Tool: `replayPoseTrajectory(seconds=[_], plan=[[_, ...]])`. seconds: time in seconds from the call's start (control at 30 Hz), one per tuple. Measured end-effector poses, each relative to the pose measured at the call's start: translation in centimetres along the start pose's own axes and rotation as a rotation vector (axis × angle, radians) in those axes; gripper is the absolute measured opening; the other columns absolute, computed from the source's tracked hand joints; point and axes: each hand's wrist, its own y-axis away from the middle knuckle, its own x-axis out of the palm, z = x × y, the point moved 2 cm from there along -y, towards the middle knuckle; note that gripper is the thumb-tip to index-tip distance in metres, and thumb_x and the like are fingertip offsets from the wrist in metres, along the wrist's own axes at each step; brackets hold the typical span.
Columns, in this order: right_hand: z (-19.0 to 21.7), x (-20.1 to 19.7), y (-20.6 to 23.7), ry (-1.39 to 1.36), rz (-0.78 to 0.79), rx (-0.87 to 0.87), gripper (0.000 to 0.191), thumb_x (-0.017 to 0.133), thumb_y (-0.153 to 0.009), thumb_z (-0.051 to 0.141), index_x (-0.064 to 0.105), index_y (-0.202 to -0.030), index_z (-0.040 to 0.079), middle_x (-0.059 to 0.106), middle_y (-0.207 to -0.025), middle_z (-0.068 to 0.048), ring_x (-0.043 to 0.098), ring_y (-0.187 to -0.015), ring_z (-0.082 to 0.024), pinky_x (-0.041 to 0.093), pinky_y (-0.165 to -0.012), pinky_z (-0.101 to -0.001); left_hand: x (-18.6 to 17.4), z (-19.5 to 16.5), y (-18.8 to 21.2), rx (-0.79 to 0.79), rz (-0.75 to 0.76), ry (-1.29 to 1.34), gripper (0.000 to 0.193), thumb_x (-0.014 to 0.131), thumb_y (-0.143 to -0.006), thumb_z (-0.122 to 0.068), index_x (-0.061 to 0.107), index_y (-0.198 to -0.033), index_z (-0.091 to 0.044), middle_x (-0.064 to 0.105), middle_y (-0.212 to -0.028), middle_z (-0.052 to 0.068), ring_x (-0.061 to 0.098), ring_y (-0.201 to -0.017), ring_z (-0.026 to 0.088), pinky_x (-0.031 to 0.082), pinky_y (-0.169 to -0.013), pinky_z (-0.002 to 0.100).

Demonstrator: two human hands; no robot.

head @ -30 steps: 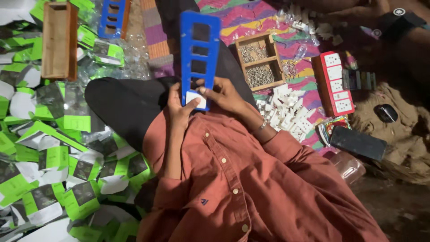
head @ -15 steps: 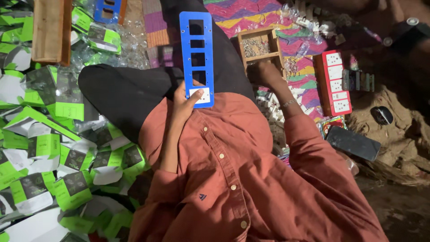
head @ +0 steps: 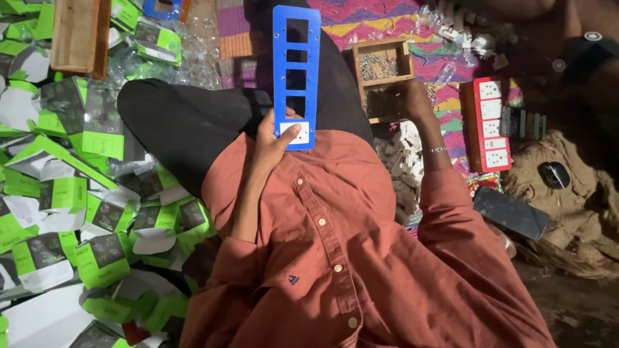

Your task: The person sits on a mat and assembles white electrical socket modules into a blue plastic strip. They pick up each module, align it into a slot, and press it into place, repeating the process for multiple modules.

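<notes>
Left hand (head: 274,138) pinches blue panel (head: 296,77) at near end w/ thumb on white socket (head: 294,131), looks stiff, light plastic; right hand (head: 412,103) open-ish, fingers down in far wooden tray (head: 380,77).

Floor workshop: socket boards (head: 487,124), green packaging (head: 84,116), screw tray (head: 385,74).

I'm seeing the person wearing a rust-red buttoned shirt (head: 361,258) with rolled sleeves, small dark chest emblem, black trousers (head: 187,122), thin wrist bracelet (head: 438,149).

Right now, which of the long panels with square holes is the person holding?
The blue panel, gripped at its lower end by the left hand; the red panel lies untouched at the right.
</notes>
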Motion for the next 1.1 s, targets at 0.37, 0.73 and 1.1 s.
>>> replayPoseTrajectory(seconds=[0.37, 0.73, 1.1], plan=[[3.5, 3.5, -0.5, 0.488, 0.026, -0.054, 0.02, 0.072, -0.084, 0.03, 0.078, -0.099, 0.018, 0.072, -0.085, -0.02, 0.072, -0.078, -0.04, 0.057, -0.07, -0.0477, 0.2, -0.4, -0.1, 0.005, -0.001, -0.018, 0.04, 0.078, -0.095, -0.018, 0.055, -0.123, 0.0, 0.072, -0.107, 0.011, 0.071, -0.094, 0.014, 0.061, -0.083, 0.03], [0.8, 0.7, -0.1, -0.493, 0.018, -0.022, 0.006, 0.072, -0.095, -0.003, 0.074, -0.099, 0.0, 0.075, -0.094, -0.002, 0.067, -0.09, -0.008, 0.053, -0.082, -0.0279, 0.2, -0.8, 0.0, -0.011, -0.02, -0.028, 0.038, 0.077, -0.094, -0.014, 0.056, -0.123, 0.0, 0.072, -0.107, 0.009, 0.071, -0.094, 0.014, 0.062, -0.082, 0.03], [3.8, 0.5, 1.5, -0.531, -0.114, 0.005, 0.007, 0.078, -0.095, 0.005, 0.078, -0.101, 0.001, 0.076, -0.091, -0.002, 0.069, -0.08, -0.008, 0.055, -0.073, -0.0234, -0.1, -0.6, 0.3, 0.003, 0.004, 0.027, 0.039, 0.076, -0.093, -0.013, 0.054, -0.123, -0.001, 0.072, -0.106, 0.008, 0.072, -0.093, 0.013, 0.062, -0.082, 0.03]])
